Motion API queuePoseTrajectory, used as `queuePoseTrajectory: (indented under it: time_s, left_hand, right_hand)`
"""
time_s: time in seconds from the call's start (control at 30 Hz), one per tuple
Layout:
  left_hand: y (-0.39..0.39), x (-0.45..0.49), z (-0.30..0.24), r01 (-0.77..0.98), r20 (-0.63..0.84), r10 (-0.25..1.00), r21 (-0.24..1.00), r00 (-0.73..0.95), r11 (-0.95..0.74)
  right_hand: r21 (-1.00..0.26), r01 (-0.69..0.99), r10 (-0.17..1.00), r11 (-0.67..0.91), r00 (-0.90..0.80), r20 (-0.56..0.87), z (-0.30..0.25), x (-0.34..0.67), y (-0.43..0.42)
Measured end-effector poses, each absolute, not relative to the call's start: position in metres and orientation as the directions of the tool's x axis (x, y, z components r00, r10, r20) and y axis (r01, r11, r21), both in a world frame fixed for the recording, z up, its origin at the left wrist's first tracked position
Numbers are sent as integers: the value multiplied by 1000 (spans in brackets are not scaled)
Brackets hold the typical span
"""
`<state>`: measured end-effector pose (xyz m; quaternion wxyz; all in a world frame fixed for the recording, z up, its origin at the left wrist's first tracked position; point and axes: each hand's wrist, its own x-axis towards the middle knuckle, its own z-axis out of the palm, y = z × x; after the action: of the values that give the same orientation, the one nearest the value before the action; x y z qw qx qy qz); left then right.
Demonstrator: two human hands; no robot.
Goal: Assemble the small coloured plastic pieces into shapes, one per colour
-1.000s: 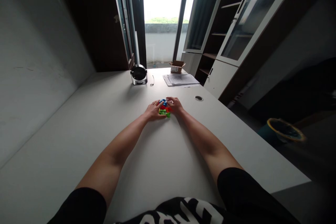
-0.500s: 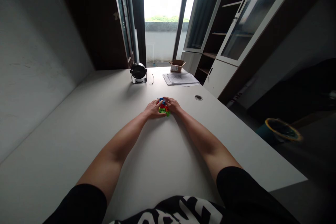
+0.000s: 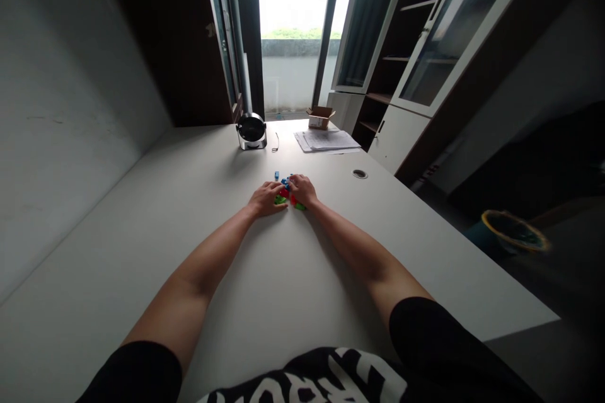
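Observation:
A small heap of coloured plastic blocks (image 3: 285,191), red, green and blue, lies on the white table (image 3: 189,233) between my two hands. My left hand (image 3: 265,198) rests on its left side with fingers curled over the blocks. My right hand (image 3: 302,189) covers the right side, fingers bent onto the pieces. One small blue block (image 3: 276,174) lies apart just beyond the heap. What each hand actually grips is hidden by the fingers.
At the far end of the table stand a small round desk fan (image 3: 251,132), a stack of papers (image 3: 326,140) and a small cardboard box (image 3: 320,118). A cable hole (image 3: 360,174) is to the right. Cabinets stand beyond; a bin (image 3: 513,238) sits on the floor.
Both hands have slid a little to the left with the blocks. A blue block now lies loose beyond the heap.

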<state>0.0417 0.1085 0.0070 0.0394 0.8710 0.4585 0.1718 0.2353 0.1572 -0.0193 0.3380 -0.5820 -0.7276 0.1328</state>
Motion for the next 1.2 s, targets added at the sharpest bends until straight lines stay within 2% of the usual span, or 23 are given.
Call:
queuePoseTrajectory:
  time_s: [0.1, 0.3, 0.37, 0.43, 0.53, 0.6, 0.67, 0.77, 0.87, 0.97, 1.07, 1.13, 1.2]
  left_hand:
    - [98, 22, 7, 812, 290, 829, 213, 479, -544]
    - [84, -24, 12, 871, 327, 871, 209, 367, -445]
    - [79, -42, 12, 884, 359, 873, 205, 330, -419]
    - [75, -61, 12, 905, 373, 885, 205, 280, -373]
    - [68, -90, 9, 932, 389, 901, 211, 195, -293]
    - [65, -105, 7, 947, 399, 907, 216, 137, -238]
    - [64, -111, 5, 953, 405, 909, 223, 99, -203]
    - [64, -102, 3, 944, 407, 907, 246, 107, -222]
    - [58, -77, 3, 926, 395, 909, 275, 135, -257]
    - [44, -50, 3, 929, 371, 916, 263, 153, -262]
    - [29, -35, 1, 943, 359, 927, 260, 108, -211]
    - [21, -33, 0, 947, 350, 932, 254, 97, -194]
    - [18, -33, 0, 951, 343, 934, 242, 101, -191]
  right_hand:
    - [-573, 763, 927, 299, -89, 364, -18, 214, 152]
    - [-725, 582, 926, 369, -166, 339, -15, 166, 151]
    - [-739, 547, 919, 392, -196, 343, -12, 156, 153]
    - [-703, 599, 918, 383, -165, 361, -8, 152, 156]
    - [-604, 754, 927, 260, -20, 374, -3, 154, 167]
    - [-581, 796, 946, 170, 33, 322, -1, 155, 177]
    - [-608, 779, 974, 155, -17, 226, -1, 151, 185]
    - [-727, 647, 973, 230, -147, 177, -5, 130, 192]
    - [-775, 576, 964, 259, -204, 171, -12, 99, 189]
    - [-943, 257, 950, 209, -284, 133, -18, 70, 182]
    - [-996, 12, 920, 92, -384, 80, -19, 57, 175]
    - [-999, -30, 923, 44, -381, 52, -16, 62, 173]
    - [-998, -8, 952, 66, -299, 65, -13, 77, 171]
